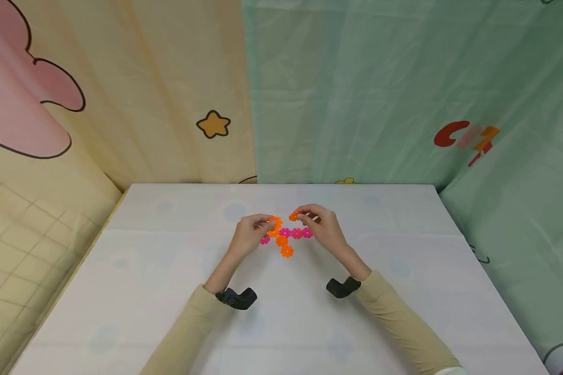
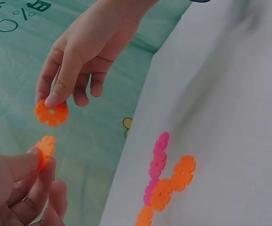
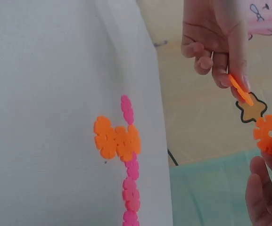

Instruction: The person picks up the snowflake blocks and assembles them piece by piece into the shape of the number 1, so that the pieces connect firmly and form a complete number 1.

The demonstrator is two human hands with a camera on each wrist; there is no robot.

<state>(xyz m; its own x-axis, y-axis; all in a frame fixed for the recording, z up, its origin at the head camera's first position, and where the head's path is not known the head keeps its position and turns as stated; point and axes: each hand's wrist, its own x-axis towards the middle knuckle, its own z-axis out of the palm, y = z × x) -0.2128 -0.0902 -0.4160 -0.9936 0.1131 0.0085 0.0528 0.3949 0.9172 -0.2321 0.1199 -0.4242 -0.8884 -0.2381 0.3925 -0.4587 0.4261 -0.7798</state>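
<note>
My left hand (image 1: pixel 249 237) pinches an orange flower-shaped disc (image 2: pixel 46 147) between thumb and fingers, above the table. My right hand (image 1: pixel 326 229) pinches a second orange notched disc (image 3: pixel 267 131) with a small hole in its middle. In both wrist views the two held discs are apart, with a small gap between them. Below the hands lies a row of pink discs (image 1: pixel 297 233), and several orange discs (image 1: pixel 287 251) cross it near its left part, joined at their edges. My left hand partly covers the row's left end in the head view.
A white-covered table (image 1: pixel 281 323) spreads under both arms. Behind it hang a yellow curtain (image 1: pixel 169 78) and a green curtain (image 1: pixel 356 94) with printed figures. Each wrist wears a black camera mount (image 1: pixel 236 298).
</note>
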